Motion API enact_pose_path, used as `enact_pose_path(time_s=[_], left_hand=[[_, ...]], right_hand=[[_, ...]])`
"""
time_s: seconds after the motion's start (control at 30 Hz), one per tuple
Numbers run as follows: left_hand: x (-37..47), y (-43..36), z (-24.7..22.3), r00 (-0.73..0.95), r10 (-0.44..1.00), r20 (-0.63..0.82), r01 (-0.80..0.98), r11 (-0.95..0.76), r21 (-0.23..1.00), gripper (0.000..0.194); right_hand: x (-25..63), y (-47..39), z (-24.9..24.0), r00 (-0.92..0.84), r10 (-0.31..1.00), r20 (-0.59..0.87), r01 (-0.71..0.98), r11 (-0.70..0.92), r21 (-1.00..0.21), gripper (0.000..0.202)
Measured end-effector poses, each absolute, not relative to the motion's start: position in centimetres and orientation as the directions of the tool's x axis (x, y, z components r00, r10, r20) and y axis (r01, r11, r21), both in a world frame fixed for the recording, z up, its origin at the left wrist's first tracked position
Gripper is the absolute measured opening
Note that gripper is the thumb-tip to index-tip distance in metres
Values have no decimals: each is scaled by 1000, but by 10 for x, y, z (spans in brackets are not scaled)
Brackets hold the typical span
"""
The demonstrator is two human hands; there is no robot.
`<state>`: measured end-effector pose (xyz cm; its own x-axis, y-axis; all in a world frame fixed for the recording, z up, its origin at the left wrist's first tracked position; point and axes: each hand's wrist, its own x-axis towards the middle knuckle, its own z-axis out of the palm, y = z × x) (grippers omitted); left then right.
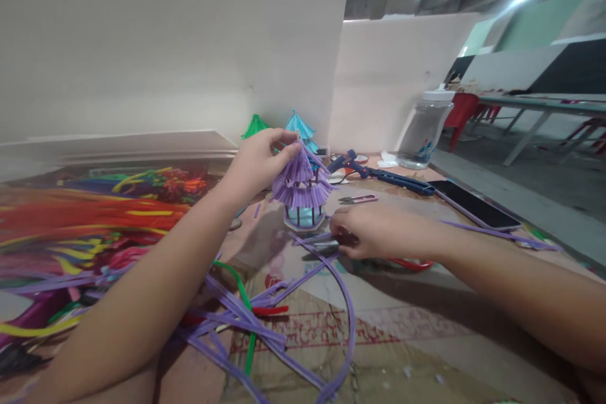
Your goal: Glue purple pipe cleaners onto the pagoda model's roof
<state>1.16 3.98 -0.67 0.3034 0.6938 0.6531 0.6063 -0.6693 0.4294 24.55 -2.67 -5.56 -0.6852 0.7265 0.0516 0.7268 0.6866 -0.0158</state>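
Tower (303, 192): upright, centre. Two purple roof tiers (298, 197) are fitted; work appears well advanced, remainder undeterminable. Its peak sits between the left hand's (265, 156) pinching thumb and fingers. Right hand (372, 231): right of the tower, fingers curled; grip cannot be told. Loose strips (349, 303) lie near, glue gun (349, 163) far right.

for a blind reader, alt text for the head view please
A person's left hand pinches the peak of a purple pagoda-like model while the right hand is low beside it, its grip unclear. Loose purple strips lie in front, with colourful bundles at left.
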Motion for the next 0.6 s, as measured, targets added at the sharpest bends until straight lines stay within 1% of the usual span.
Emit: enact_pose_path(time_s=[0.1, 0.17, 0.27, 0.47, 0.53, 0.6], left_hand=[[13, 39, -7, 301, 673, 676, 596, -686, 417, 32], [13, 39, -7, 291, 670, 683, 595, -686, 419, 30], [14, 41, -9, 295, 674, 677, 570, -693, 442, 30], [21, 46, -17, 301, 686, 663, 455, -714, 533, 42], [24, 45, -18, 296, 692, 659, 438, -711, 550, 41], [25, 43, -17, 279, 698, 660, 437, -704, 559, 36]], right_hand=[[253, -22, -52, -650, 758, -45, 750, 651, 116, 9], [256, -19, -52, -644, 755, -122, 739, 655, 155, 13], [258, -17, -53, -629, 761, -158, 746, 648, 153, 16], [253, -19, -49, -602, 773, -200, 770, 628, 111, 14], [253, -19, -48, -590, 782, -201, 782, 615, 103, 13], [252, -18, -48, -574, 792, -207, 795, 600, 92, 13]])
